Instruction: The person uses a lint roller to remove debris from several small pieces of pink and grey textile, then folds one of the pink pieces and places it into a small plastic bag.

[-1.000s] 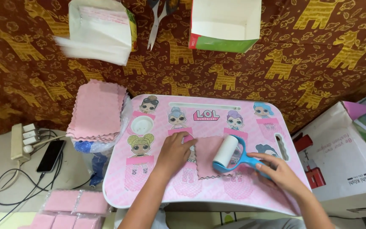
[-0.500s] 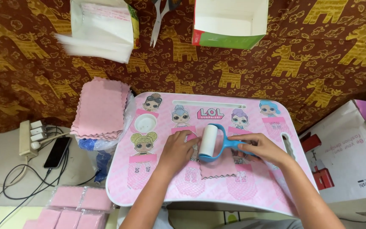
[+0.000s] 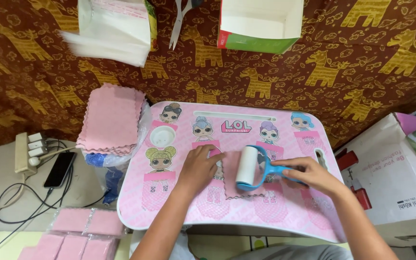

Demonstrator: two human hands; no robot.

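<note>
A small pink lap table printed with doll figures stands in front of me. A pink cloth square with scalloped edges lies on its middle. My left hand presses flat on the cloth's left edge. My right hand grips the blue handle of a lint roller, whose white roll rests on the cloth, just right of my left fingers.
A stack of pink cloths sits left of the table. Packed pink cloths lie at the lower left, with a power strip, cables and a phone. A white cardboard box stands right. An open box, scissors and a bag stack lie beyond.
The lint roller has moved left and a little away from me across the cloth, then back slightly. My left hand has stayed on the cloth's left edge.
</note>
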